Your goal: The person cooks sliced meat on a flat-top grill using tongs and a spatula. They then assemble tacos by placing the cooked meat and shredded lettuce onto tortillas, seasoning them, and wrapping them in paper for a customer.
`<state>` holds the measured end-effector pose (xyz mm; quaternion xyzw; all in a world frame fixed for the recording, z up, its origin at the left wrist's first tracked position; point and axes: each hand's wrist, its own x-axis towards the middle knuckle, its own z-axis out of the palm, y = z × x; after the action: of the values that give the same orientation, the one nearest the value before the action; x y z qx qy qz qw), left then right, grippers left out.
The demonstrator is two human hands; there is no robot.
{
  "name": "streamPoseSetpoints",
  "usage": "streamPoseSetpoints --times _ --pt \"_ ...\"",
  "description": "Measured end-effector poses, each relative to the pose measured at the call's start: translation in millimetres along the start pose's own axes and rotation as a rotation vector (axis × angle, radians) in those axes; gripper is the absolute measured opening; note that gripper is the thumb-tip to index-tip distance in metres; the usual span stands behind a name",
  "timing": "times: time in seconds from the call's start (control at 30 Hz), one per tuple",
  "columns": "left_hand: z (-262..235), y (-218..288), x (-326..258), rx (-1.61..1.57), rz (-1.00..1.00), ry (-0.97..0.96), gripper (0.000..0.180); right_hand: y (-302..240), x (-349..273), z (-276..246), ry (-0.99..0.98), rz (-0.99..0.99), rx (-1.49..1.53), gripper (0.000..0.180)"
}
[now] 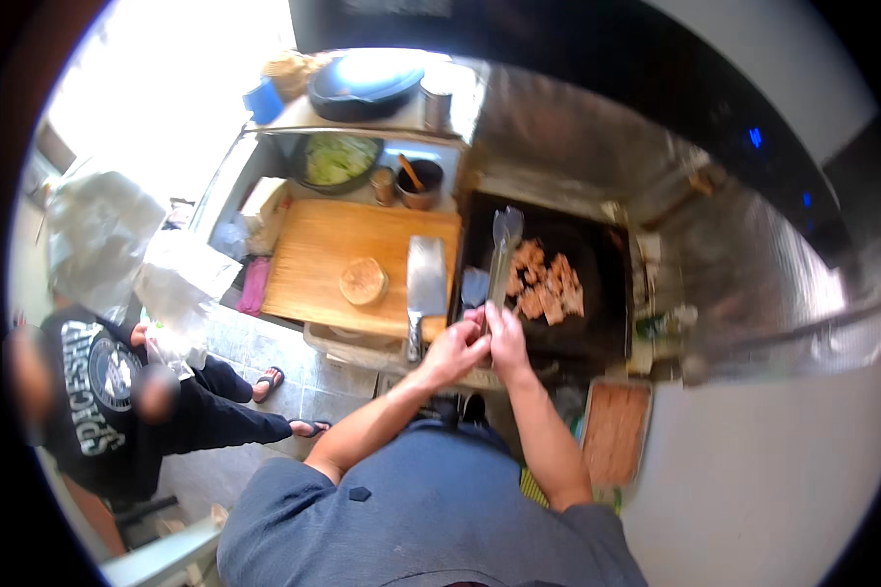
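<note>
Cutting board, centre-left: wood, smooth, slight sheen. Cleaver by its right edge: bare metal blade, smooth, satin to shiny. Tongs, mid-frame: metal, shiny. Griddle, right of centre: dark, mostly matt. Wall lining, right: metallic, uneven, reflective. Range hood, top right: black, glossy. Bag, left: thin translucent plastic, crinkled. T-shirt, bottom: grey cloth, matt. Floor, lower left: tile, smooth-looking.
</note>
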<state>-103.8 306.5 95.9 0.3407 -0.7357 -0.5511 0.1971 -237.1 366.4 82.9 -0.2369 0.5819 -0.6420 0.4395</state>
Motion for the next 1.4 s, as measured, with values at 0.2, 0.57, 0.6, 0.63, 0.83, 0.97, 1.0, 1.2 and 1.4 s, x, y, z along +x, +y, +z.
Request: streamPoseSetpoints --times 0.2,0.57,0.6,0.63,0.83,0.97,1.0,1.2,1.4 --pt "-19 -6 6 0.406 0.096 0.022 0.029 -16 -28 -65 0.21 0.138 0.054 0.029" --pt "16 -46 21 0.82 -0.21 -0.157 0.057 21 -119 -234 0.417 0.456 0.16 0.032" --pt "19 -50 19 0.806 -0.165 -0.103 0.05 24 -114 -240 0.395 0.452 0.226 0.032" --pt "21 -77 23 0.689 -0.147 -0.014 0.044 26 -101 -242 0.377 0.443 0.229 0.032" --pt "5 -63 45 -0.451 -0.581 -0.054 0.013 8 -46 -248 0.276 0.352 -0.134 0.025" --pt "-2 -47 33 -0.401 -0.494 0.075 0.018 -31 -38 -209 0.111 0.308 -0.104 0.025" --pt "-3 -51 32 -0.387 -0.473 0.065 0.022 -28 -33 -202 0.054 0.295 -0.104 0.025" --pt "13 -79 48 -0.199 -0.439 0.051 0.032 15 8 -167 0.022 0.346 -0.361 0.025" --pt "-1 -73 45 -0.079 -0.39 0.026 0.038 24 -63 -207 0.252 0.152 -0.889 0.027"
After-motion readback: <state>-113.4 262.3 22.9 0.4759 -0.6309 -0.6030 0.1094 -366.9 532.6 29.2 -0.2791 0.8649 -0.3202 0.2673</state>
